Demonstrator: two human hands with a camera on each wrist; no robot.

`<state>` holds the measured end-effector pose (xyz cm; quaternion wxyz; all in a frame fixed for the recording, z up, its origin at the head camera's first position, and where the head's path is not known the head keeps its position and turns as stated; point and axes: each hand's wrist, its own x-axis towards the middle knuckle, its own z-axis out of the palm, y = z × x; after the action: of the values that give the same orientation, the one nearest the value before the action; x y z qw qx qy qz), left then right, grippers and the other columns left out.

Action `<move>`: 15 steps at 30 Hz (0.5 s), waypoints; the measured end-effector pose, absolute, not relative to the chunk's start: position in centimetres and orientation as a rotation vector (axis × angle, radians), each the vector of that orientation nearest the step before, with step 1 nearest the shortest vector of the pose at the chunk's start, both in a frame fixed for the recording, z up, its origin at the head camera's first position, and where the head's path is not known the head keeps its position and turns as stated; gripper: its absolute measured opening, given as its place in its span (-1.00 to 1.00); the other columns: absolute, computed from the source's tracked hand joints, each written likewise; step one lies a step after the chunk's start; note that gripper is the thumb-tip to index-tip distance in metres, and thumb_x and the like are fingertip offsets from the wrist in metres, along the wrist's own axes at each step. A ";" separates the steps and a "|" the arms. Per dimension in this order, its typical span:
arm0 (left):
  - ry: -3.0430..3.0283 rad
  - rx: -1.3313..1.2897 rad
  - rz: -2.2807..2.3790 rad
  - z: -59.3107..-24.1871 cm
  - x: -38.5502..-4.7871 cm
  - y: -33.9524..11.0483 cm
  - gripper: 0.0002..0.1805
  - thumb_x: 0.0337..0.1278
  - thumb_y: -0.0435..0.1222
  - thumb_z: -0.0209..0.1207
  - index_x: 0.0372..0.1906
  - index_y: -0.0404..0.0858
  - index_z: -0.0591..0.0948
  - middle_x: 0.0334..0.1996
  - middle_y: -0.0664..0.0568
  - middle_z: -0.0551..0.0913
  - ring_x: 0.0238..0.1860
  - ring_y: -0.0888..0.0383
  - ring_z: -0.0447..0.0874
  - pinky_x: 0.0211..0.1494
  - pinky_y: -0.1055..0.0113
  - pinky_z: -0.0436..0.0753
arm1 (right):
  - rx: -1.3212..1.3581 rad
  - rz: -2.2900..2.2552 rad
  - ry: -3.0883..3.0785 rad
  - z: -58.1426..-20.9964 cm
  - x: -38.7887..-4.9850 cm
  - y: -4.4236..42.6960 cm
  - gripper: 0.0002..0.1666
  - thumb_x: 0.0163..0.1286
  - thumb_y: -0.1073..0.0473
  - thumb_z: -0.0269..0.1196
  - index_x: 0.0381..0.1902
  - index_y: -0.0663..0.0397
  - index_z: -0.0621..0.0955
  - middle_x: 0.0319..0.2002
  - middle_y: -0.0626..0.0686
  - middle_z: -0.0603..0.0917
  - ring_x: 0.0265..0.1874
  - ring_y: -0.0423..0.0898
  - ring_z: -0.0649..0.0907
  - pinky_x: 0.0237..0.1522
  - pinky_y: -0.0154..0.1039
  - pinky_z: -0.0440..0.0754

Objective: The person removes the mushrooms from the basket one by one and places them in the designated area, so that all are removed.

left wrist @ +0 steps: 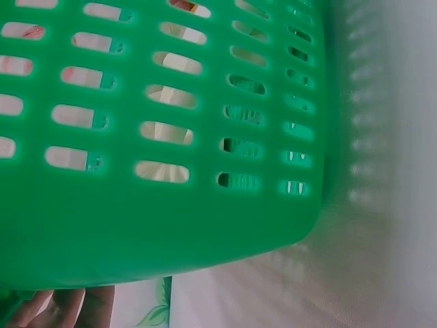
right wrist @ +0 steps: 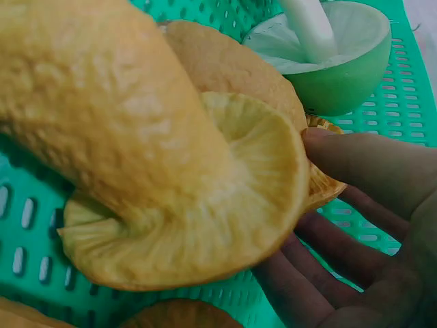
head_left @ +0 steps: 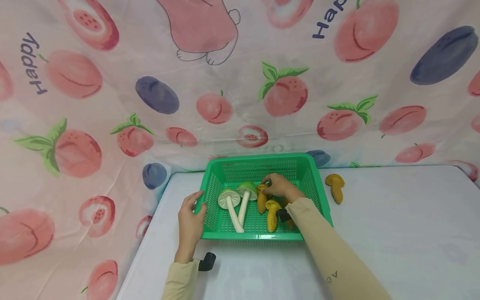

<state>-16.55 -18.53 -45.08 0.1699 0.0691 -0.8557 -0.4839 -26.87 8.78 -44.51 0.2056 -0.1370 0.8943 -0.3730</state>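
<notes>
A green plastic basket stands on the white table, its perforated wall filling the left wrist view. My left hand grips its left rim. Inside the basket, my right hand pinches the cap of a yellow-brown mushroom, thumb on one side and fingers on the other. Closer to the front lies another yellow-brown mushroom, large in the right wrist view. A darker one is partly hidden by my right sleeve. Left of these are two green-capped mushrooms with long white stems.
One more yellow-brown mushroom lies on the white table, right of the basket. A fruit-printed cloth hangs behind and to the left. Small black devices are worn at both wrists.
</notes>
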 end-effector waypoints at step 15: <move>-2.436 0.209 -1.375 -45.3 -16.5 -18.6 -0.57 0.28 -0.45 0.16 0.24 -0.22 0.60 0.26 -0.08 0.52 0.17 -0.08 0.53 0.20 0.02 0.55 | -0.342 -1.107 2.524 -44.8 -26.9 8.9 -0.60 0.38 0.21 0.31 0.13 0.25 0.62 0.14 0.32 0.58 0.10 0.21 0.59 0.05 0.01 0.65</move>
<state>-16.47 -18.57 -45.33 0.1674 0.0733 -0.8561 -0.4834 -26.94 8.94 -44.85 0.1811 -0.1210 0.8939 -0.3919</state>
